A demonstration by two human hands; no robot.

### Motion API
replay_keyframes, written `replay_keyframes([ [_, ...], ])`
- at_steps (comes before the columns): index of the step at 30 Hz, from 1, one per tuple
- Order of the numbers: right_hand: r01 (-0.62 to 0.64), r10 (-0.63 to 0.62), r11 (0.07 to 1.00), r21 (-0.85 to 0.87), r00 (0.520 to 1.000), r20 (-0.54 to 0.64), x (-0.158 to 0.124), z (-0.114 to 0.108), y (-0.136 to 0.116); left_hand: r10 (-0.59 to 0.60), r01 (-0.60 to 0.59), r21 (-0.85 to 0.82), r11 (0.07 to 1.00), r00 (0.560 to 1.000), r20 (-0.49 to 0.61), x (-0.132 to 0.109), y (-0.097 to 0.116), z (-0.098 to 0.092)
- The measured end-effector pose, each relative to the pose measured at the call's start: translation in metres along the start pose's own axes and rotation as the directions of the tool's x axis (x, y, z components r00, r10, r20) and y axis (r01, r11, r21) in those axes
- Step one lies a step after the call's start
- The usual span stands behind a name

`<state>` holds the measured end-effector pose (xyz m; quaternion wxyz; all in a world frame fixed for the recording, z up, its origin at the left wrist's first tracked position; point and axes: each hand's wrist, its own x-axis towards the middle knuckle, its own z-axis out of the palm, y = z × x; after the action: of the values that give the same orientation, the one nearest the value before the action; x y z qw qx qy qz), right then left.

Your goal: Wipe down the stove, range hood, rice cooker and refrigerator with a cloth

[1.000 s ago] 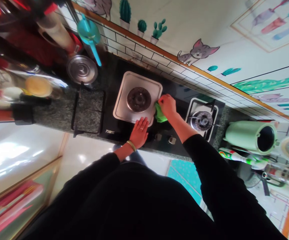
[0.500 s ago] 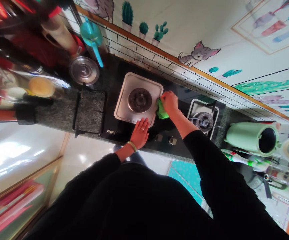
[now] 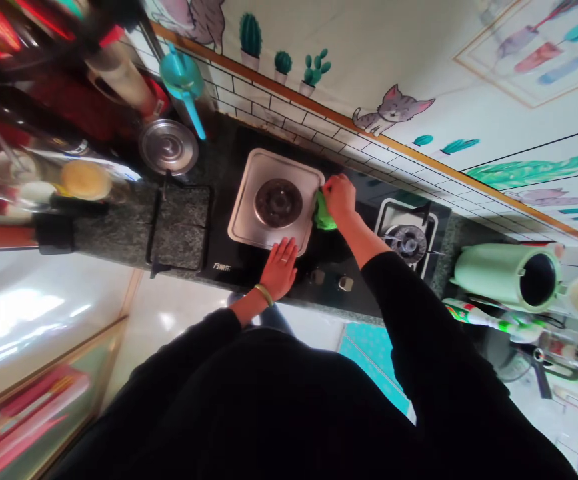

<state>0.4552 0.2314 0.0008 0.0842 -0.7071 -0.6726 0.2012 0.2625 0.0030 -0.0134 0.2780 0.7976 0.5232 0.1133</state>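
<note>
My left hand (image 3: 279,270) lies flat with fingers stretched on the front edge of the square metal burner tray (image 3: 249,217), whose dark round burner (image 3: 279,203) sits in the middle. A ring and a bangle show on this hand. My right hand (image 3: 339,199) is closed on a green cloth (image 3: 325,215), which bunches below its fingers against the tray's right edge. Both hands are over the black glass gas stove (image 3: 296,283). To the right, a second burner (image 3: 409,244) has its pan support in place.
A removed pan support (image 3: 181,230) rests on the granite counter at left, below a metal lid (image 3: 169,147) and a blue-topped jug (image 3: 181,73). Two knobs (image 3: 345,283) sit near the stove's front. A green cylinder (image 3: 506,273) and a bottle (image 3: 489,319) lie at right.
My right hand and the cloth have shifted very slightly along the tray's right edge. My left hand stays in place on the tray; the view tilts a little.
</note>
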Motion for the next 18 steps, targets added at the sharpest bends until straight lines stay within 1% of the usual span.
replay_keyframes([
  [3, 0.051, -0.050, 0.999, -0.013, 0.998, 0.035, -0.028, 0.000, -0.002, -0.003, 0.003, -0.004, 1.000, 1.000, 0.005, 0.000, 0.000, -0.001],
  [5, 0.068, -0.067, 0.997, -0.023, 0.997, 0.042, -0.033, -0.001, -0.003, -0.005, 0.005, -0.001, 1.000, 1.000, 0.008, 0.001, 0.000, -0.002],
  [6, 0.063, -0.062, 0.998, -0.021, 0.997, 0.036, -0.029, -0.002, -0.003, -0.004, 0.004, 0.003, 1.000, 1.000, 0.008, 0.001, 0.000, -0.001],
  [10, 0.011, -0.010, 1.000, 0.029, 1.000, -0.020, 0.001, -0.002, -0.002, -0.001, 0.001, 0.021, 1.000, 1.000, 0.006, 0.000, -0.001, 0.001],
  [12, 0.018, -0.016, 0.999, 0.050, 1.000, -0.025, 0.001, -0.001, -0.002, 0.002, -0.002, 0.021, 1.000, 1.000, 0.001, 0.000, -0.002, 0.002],
  [14, 0.063, -0.063, 0.996, 0.067, 0.998, 0.004, -0.017, -0.001, -0.002, 0.002, -0.002, 0.014, 1.000, 1.000, -0.004, 0.000, -0.002, 0.002],
  [17, 0.132, -0.138, 0.988, 0.082, 0.987, 0.082, -0.061, -0.005, 0.000, -0.001, 0.001, 0.009, 1.000, 1.000, -0.011, 0.000, -0.003, 0.003],
  [18, 0.141, -0.149, 0.986, 0.091, 0.985, 0.088, -0.076, -0.007, 0.002, 0.001, -0.001, 0.009, 1.000, 1.000, -0.014, 0.000, -0.003, 0.002],
])
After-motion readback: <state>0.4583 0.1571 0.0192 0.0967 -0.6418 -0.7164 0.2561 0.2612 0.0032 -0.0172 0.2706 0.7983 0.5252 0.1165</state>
